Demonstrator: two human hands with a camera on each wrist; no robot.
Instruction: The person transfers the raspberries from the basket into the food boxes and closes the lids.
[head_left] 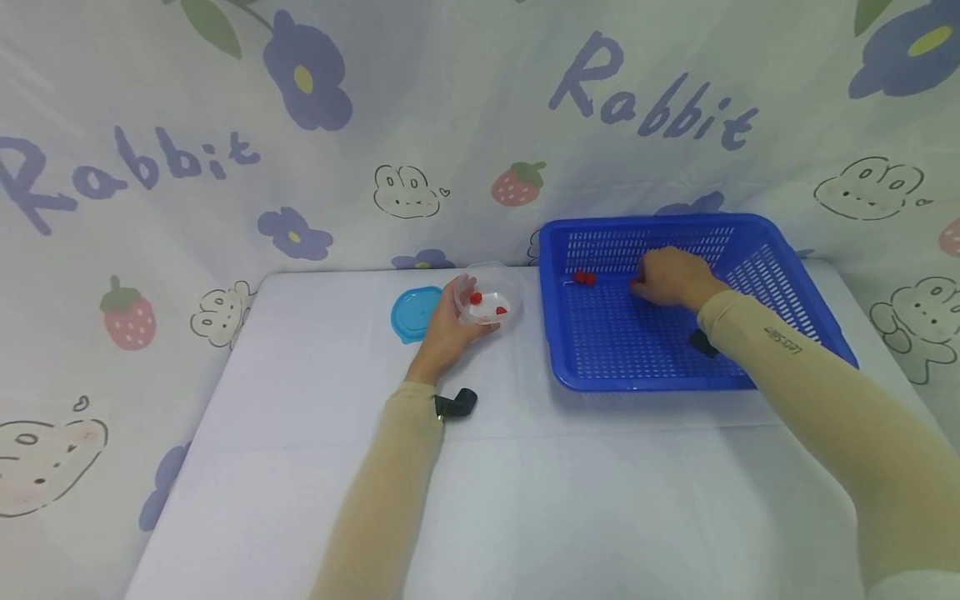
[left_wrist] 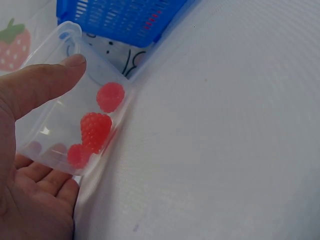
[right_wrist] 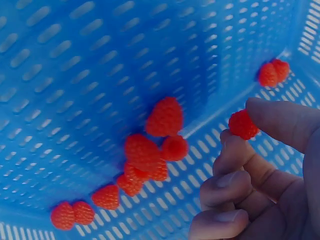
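My left hand [head_left: 444,332] grips a clear plastic tub [head_left: 512,292] on the table, thumb at the rim and fingers around the far side. Inside it, the left wrist view shows 3 red raspberries [left_wrist: 96,131] near the bottom. My right hand [head_left: 673,277] reaches down into a blue plastic basket [head_left: 652,385]. Between its thumb and index finger it pinches a single raspberry [right_wrist: 243,125], close over the basket floor. Several more raspberries [right_wrist: 142,151] lie along the basket's wall, and a pair of raspberries [head_left: 584,278] sits in one corner.
A round light-blue lid [head_left: 415,315] lies flat on the white table [head_left: 315,375], just left of the tub. Slotted basket walls stand around my right hand. Behind the table hangs a patterned cloth [head_left: 465,100]. Each wrist carries a small black device [head_left: 459,403].
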